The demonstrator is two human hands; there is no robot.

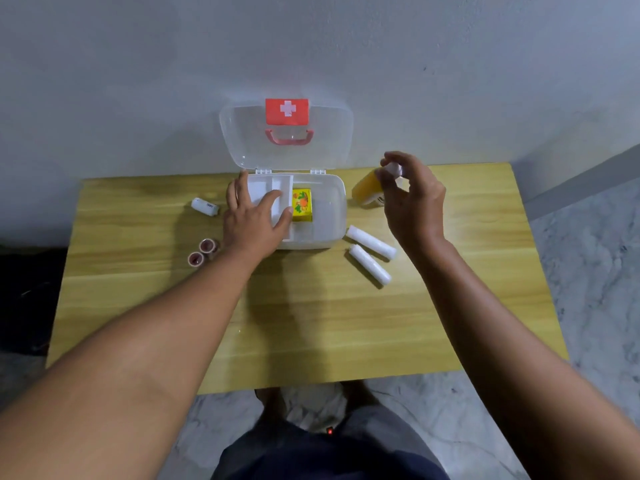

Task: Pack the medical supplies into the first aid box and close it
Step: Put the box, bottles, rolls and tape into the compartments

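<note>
First aid box (330,216) sits open at the far middle of my wooden table (311,323), lid (242,133) upright against the wall. My left hand (254,218) lies flat, fingers spread, on the white inner tray (266,185); a yellow carton (302,209) sits in the box beside it. My right hand (412,199) pinches a small white bottle (394,169) above the table. Two white rolls (370,256) lie right of the box, two tape rolls (202,252) left.

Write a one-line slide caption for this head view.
Left hand rests on the open box's tray while right hand lifts a yellow bottle; rolls wait on the table.
</note>
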